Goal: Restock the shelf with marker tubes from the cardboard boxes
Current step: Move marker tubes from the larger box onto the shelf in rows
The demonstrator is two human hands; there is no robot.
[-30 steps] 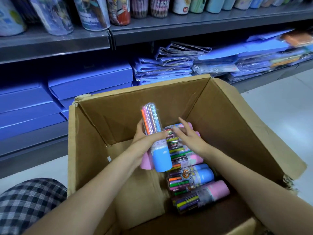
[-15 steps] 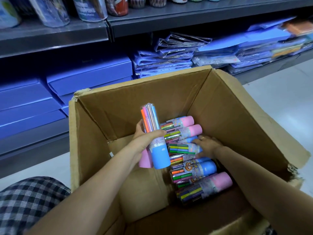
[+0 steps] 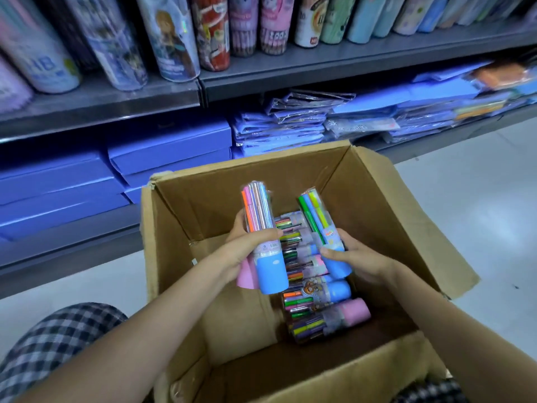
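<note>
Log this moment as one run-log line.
left hand: grips blue-capped marker tube | right hand: grips second blue-capped tube | brown cardboard box: tubes remain

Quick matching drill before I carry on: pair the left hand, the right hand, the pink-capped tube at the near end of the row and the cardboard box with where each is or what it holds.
1. left hand
2. right hand
3. pink-capped tube
4. cardboard box

a. lies in the box
b. grips one blue-capped tube
c. stands open on the floor
d. grips a blue-capped and a pink-capped tube together

Pairs: 1-d, 2-b, 3-a, 4-c
</note>
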